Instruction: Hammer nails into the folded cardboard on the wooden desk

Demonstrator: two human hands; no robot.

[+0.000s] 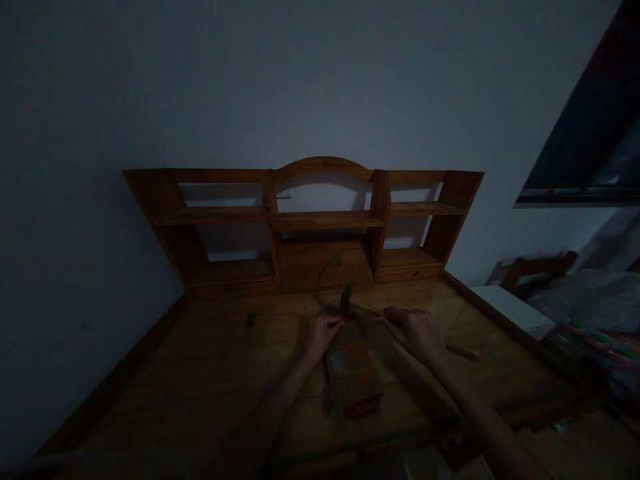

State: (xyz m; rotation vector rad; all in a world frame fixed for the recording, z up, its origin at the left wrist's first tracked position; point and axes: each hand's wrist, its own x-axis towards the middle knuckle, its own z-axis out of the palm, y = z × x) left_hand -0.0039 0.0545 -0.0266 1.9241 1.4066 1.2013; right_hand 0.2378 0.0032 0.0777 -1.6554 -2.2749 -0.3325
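The scene is very dim. My right hand [417, 333] is closed around the wooden handle of a hammer [457, 349], whose dark metal head [345, 300] hangs just above the far end of a flat, speckled oblong object [353, 375] lying on the wooden desk [200, 373]. My left hand [320, 333] is closed in a pinch at that far end, right under the hammer head; what it pinches is too small and dark to make out.
A wooden hutch [320, 223] with open shelves stands at the back of the desk against a pale wall. A small dark item [251, 321] lies on the desk to the left. A chair [535, 267] and patterned fabric [595, 313] are at the right.
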